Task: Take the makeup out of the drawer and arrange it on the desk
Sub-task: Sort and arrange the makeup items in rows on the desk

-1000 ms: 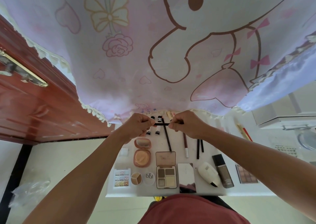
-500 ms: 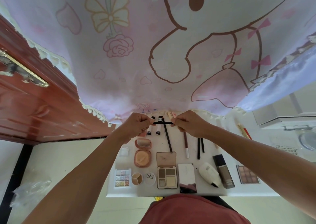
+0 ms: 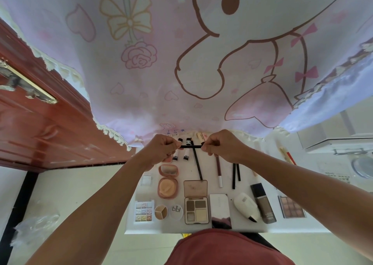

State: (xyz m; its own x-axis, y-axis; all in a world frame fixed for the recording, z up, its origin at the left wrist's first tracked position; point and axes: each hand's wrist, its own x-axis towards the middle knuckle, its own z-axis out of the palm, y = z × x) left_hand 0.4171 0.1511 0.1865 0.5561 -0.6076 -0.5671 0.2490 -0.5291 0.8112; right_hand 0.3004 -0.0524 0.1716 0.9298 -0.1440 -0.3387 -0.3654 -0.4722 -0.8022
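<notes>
A thin black makeup pencil [image 3: 190, 146] is held level above the far part of the white desk [image 3: 242, 227]. My left hand [image 3: 161, 150] pinches its left end and my right hand [image 3: 222, 146] pinches its right end. Below them lie two small tubes [image 3: 180, 155], a long black pencil [image 3: 197, 163], a brown lip pencil [image 3: 218, 171] and two short black pencils [image 3: 235, 174]. Nearer me sit an open peach compact [image 3: 168, 181], an open brown eyeshadow palette [image 3: 195, 203], a pastel palette [image 3: 143, 211], a white mirror case [image 3: 220, 210] and a foundation bottle [image 3: 263, 204].
A pink cartoon-print curtain [image 3: 181, 62] hangs right behind the desk. A red-brown wooden door with a brass handle [image 3: 26, 85] stands to the left. A brown eyeshadow palette [image 3: 291, 207] lies at the right of the desk. A crumpled plastic bag [image 3: 36, 224] lies on the floor, left.
Both hands keep pinching the black pencil's ends and have barely moved. The things on the desk lie as before.
</notes>
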